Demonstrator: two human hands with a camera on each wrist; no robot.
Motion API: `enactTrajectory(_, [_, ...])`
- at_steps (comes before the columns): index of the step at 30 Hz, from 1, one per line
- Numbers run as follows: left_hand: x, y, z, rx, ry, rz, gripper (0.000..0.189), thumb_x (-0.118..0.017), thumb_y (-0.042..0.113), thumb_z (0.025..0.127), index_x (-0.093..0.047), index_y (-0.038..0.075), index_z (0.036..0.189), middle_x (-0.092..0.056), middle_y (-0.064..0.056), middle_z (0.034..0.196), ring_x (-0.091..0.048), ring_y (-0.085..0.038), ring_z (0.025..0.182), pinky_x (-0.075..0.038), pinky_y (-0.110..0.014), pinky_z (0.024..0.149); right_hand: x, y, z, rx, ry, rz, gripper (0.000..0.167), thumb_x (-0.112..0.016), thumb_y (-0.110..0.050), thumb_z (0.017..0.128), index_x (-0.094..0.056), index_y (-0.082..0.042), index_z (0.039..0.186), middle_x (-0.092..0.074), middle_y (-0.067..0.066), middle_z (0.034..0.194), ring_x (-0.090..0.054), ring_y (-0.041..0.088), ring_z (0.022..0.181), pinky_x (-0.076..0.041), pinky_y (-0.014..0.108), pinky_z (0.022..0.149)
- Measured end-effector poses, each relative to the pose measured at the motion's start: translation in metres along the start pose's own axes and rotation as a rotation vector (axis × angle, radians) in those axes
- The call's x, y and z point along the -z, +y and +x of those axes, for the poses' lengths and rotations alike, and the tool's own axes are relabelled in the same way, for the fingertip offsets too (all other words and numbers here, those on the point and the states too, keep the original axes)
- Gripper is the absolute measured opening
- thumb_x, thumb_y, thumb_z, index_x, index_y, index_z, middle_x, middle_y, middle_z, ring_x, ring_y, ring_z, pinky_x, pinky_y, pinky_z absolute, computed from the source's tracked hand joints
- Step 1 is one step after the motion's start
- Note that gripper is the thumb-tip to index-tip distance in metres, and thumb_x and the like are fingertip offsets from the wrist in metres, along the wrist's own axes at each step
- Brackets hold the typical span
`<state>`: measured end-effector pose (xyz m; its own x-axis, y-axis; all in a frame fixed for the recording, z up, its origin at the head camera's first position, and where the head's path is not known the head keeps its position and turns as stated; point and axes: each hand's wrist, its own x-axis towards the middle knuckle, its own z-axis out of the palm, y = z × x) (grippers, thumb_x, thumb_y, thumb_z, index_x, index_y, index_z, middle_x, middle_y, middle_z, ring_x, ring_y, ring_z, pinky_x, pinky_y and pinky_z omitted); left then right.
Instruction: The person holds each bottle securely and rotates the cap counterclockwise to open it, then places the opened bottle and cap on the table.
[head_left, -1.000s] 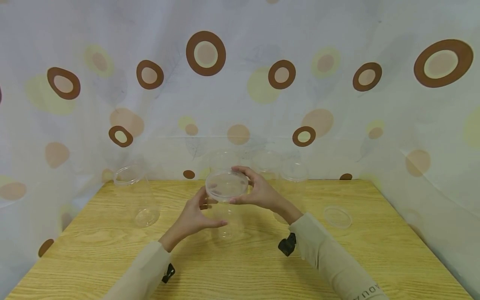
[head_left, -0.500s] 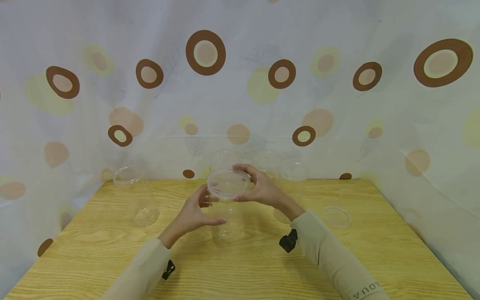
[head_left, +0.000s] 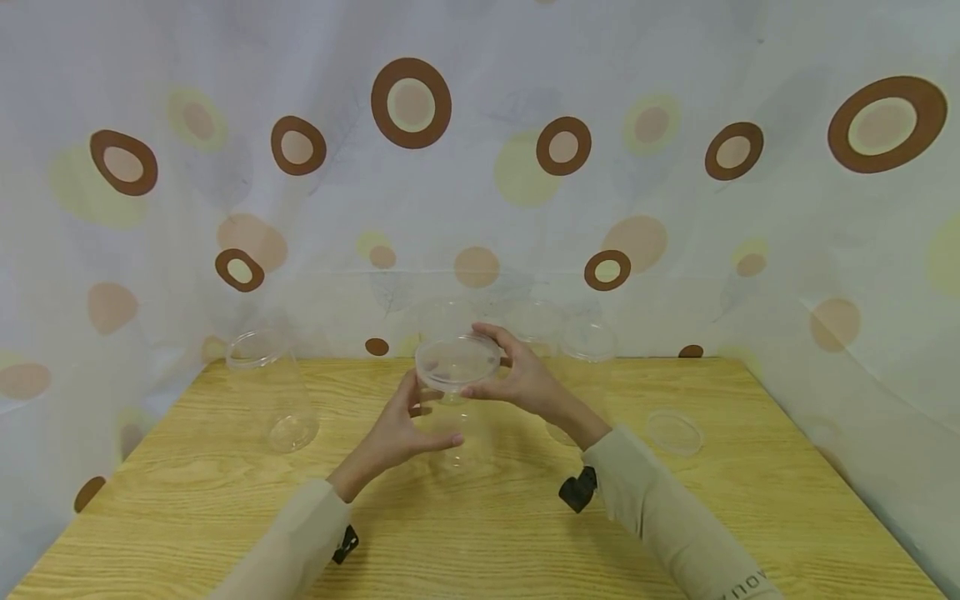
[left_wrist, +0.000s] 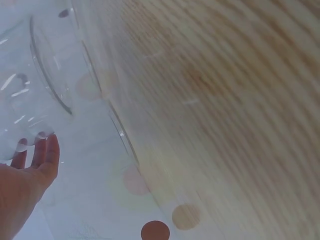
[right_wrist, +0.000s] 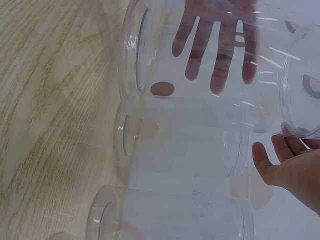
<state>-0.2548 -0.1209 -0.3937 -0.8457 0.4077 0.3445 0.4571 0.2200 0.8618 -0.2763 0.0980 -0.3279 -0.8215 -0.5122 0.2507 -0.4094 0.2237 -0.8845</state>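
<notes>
In the head view, a tall clear plastic jar stands upright near the middle of the table. My left hand holds its body from the left, thumb in front and fingers behind; those fingers show through the jar wall in the right wrist view. A round clear lid sits at the jar's mouth, and my right hand grips its edge from the right with thumb and fingers. In the right wrist view, the right hand is at the lid end of the jar.
Another clear jar stands at the left of the wooden table. Several more jars, one of them a clear jar, stand behind my hands, towards the patterned curtain. A loose clear lid lies flat at the right.
Both hands, the lid and the jar top have shifted slightly to the right and away. The grip of each hand looks the same; the other jars and the loose lid have stayed put.
</notes>
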Motion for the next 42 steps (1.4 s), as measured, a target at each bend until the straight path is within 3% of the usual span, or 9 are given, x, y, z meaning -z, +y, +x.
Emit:
enactTrajectory(7, [-0.001, 0.014, -0.003, 0.006, 0.026, 0.007, 0.097, -0.080, 0.011, 0.069, -0.019, 0.022, 0.144, -0.033, -0.016, 0.142, -0.045, -0.041, 0.119, -0.038, -0.058, 0.093, -0.002, 0.000, 0.000, -0.009, -0.014, 0.074, 0.079, -0.077, -0.026, 0.074, -0.032, -0.023, 0.139, -0.036, 0.005, 0.140, -0.042, 0.038, 0.121, -0.047, 0.041, 0.089])
enactTrajectory(12, [0.002, 0.032, -0.007, -0.003, 0.041, 0.063, 0.094, -0.080, 0.010, 0.068, -0.024, 0.013, 0.143, -0.042, -0.017, 0.134, -0.049, -0.039, 0.115, -0.042, -0.052, 0.091, -0.003, 0.001, 0.002, 0.055, -0.015, 0.095, 0.079, -0.078, -0.022, 0.072, -0.034, -0.018, 0.138, -0.037, 0.007, 0.139, -0.041, 0.038, 0.123, -0.040, 0.052, 0.096])
enactTrajectory(17, [0.003, 0.038, -0.007, -0.022, 0.045, 0.077, 0.093, -0.081, 0.009, 0.066, -0.027, 0.009, 0.142, -0.046, -0.019, 0.130, -0.051, -0.036, 0.110, -0.044, -0.053, 0.089, -0.002, 0.001, 0.002, 0.106, -0.030, 0.104, 0.081, -0.080, -0.023, 0.070, -0.035, -0.016, 0.137, -0.038, 0.008, 0.139, -0.040, 0.034, 0.125, -0.030, 0.057, 0.102])
enactTrajectory(27, [0.007, 0.036, -0.006, -0.047, 0.026, 0.057, 0.095, -0.082, 0.007, 0.064, -0.027, 0.010, 0.142, -0.048, -0.021, 0.128, -0.052, -0.033, 0.110, -0.043, -0.055, 0.089, 0.002, 0.006, 0.005, 0.166, -0.075, 0.111, 0.086, -0.080, -0.026, 0.070, -0.032, -0.004, 0.138, -0.037, 0.011, 0.139, -0.037, 0.029, 0.128, -0.022, 0.055, 0.108])
enactTrajectory(33, [0.008, 0.035, -0.005, -0.024, 0.001, 0.037, 0.097, -0.081, 0.005, 0.065, -0.024, 0.013, 0.143, -0.045, -0.020, 0.130, -0.050, -0.031, 0.113, -0.043, -0.047, 0.089, 0.002, 0.007, 0.006, 0.146, -0.086, 0.080, 0.085, -0.080, -0.032, 0.069, -0.033, -0.013, 0.138, -0.038, 0.007, 0.137, -0.039, 0.032, 0.126, -0.027, 0.055, 0.105])
enactTrajectory(40, [0.006, 0.001, -0.001, -0.042, -0.056, -0.021, 0.100, -0.081, 0.017, 0.069, -0.016, 0.030, 0.143, -0.037, -0.011, 0.139, -0.043, -0.028, 0.122, -0.037, -0.055, 0.096, 0.005, 0.001, 0.005, 0.068, -0.118, 0.020, 0.088, -0.079, -0.031, 0.070, -0.028, -0.022, 0.141, -0.032, 0.006, 0.141, -0.036, 0.035, 0.126, -0.042, 0.047, 0.094])
enactTrajectory(42, [0.005, 0.001, -0.001, -0.044, -0.070, -0.028, 0.101, -0.080, 0.017, 0.070, -0.013, 0.029, 0.144, -0.034, -0.012, 0.141, -0.040, -0.029, 0.125, -0.035, -0.056, 0.097, 0.005, 0.001, 0.004, 0.045, -0.112, 0.007, 0.088, -0.080, -0.031, 0.069, -0.029, -0.024, 0.140, -0.032, 0.005, 0.140, -0.037, 0.036, 0.124, -0.045, 0.044, 0.090])
